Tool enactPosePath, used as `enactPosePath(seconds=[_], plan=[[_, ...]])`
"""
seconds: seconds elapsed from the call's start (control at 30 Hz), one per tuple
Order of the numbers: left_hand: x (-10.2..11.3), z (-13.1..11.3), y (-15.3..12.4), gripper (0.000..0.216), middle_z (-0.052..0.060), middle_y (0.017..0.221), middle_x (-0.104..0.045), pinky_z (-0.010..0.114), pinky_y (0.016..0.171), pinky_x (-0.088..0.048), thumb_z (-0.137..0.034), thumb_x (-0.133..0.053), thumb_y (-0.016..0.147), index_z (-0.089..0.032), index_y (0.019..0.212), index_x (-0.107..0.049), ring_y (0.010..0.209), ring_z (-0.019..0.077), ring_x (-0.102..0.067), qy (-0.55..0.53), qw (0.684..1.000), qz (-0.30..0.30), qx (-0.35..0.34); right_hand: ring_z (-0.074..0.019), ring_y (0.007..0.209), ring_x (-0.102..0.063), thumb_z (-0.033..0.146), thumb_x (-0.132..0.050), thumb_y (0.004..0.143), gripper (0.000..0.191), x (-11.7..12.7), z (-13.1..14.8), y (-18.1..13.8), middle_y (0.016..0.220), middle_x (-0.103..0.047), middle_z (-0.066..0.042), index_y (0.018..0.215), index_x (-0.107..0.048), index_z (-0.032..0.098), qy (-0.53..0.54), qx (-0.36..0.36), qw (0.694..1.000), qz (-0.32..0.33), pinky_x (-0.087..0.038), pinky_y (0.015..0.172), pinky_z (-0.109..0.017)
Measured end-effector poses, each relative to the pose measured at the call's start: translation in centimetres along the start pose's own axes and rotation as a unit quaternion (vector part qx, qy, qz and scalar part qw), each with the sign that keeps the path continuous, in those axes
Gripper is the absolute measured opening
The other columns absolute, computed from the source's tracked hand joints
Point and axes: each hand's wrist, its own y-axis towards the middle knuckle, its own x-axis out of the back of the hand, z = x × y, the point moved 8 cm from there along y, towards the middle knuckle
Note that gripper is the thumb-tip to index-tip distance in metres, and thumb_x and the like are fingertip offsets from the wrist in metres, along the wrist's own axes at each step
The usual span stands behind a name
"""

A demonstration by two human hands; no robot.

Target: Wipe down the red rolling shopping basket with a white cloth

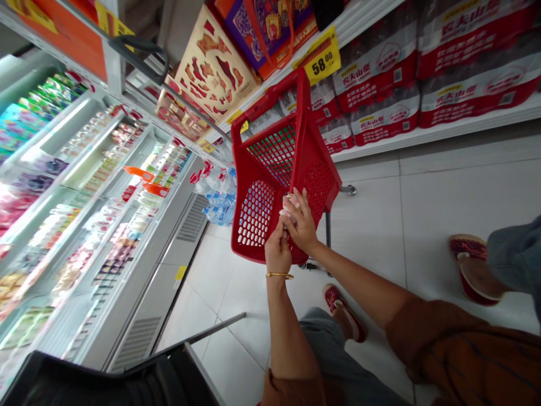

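My two hands meet over the open red shopping basket on wheels (pixel 302 107). Between them is a small pink-and-white thing (pixel 289 204), perhaps a packet; its kind is too small to make out. My right hand (pixel 303 226) lies around it, fingers bent over its side. My left hand (pixel 278 248), below a gold bracelet (pixel 279 276), is closed in a pinch at its lower end. The fingertips of my left hand are partly hidden. The basket's perforated walls and raised handle show beyond my hands.
Red-wrapped packs of water bottles (pixel 380 73) fill the shelf at right. Gift boxes (pixel 215 62) stand above the basket, near a yellow price tag (pixel 323 56). A refrigerated display (pixel 105 225) runs along the left. A black object (pixel 122 378) juts in at lower left.
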Motion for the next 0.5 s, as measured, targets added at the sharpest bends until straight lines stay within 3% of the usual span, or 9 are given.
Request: enactPosePath(seconds=[0.13, 0.27, 0.5], plan=[[0.1, 0.1, -0.1, 0.048, 0.007, 0.145, -0.053, 0.038, 0.113, -0.042, -0.023, -0.043, 0.096, -0.021, 0.144, -0.045, 0.134, 0.0203, -0.051, 0.002, 1.0, -0.004, 0.013, -0.0206, 0.151, -0.018, 0.033, -0.036, 0.102, 0.046, -0.5, -0.9, -0.5, 0.157, -0.035, 0.004, 0.148, -0.036, 0.039, 0.0, -0.006, 1.0, 0.003, -0.029, 0.123, -0.048], [0.2, 0.3, -0.2, 0.047, 0.008, 0.14, -0.058, 0.038, 0.11, -0.046, -0.022, -0.043, 0.095, -0.02, 0.142, -0.048, 0.131, 0.0205, -0.054, 0.016, 1.0, -0.005, 0.017, -0.0179, 0.148, -0.027, 0.027, -0.035, 0.103, 0.048, -0.3, -1.8, -1.5, 0.157, -0.036, 0.005, 0.148, -0.033, 0.042, 0.017, 0.006, 1.0, 0.009, -0.034, 0.121, -0.042], [0.4, 0.3, -0.2, 0.046, 0.007, 0.139, -0.059, 0.039, 0.11, -0.046, -0.019, -0.045, 0.094, -0.022, 0.139, -0.052, 0.126, 0.0196, -0.058, -0.001, 1.0, -0.012, 0.014, -0.0188, 0.149, -0.025, 0.018, -0.035, 0.101, 0.053, -0.2, -3.3, -3.4, 0.157, -0.037, 0.003, 0.148, -0.031, 0.042, 0.026, -0.005, 0.999, 0.036, -0.033, 0.122, -0.046]])
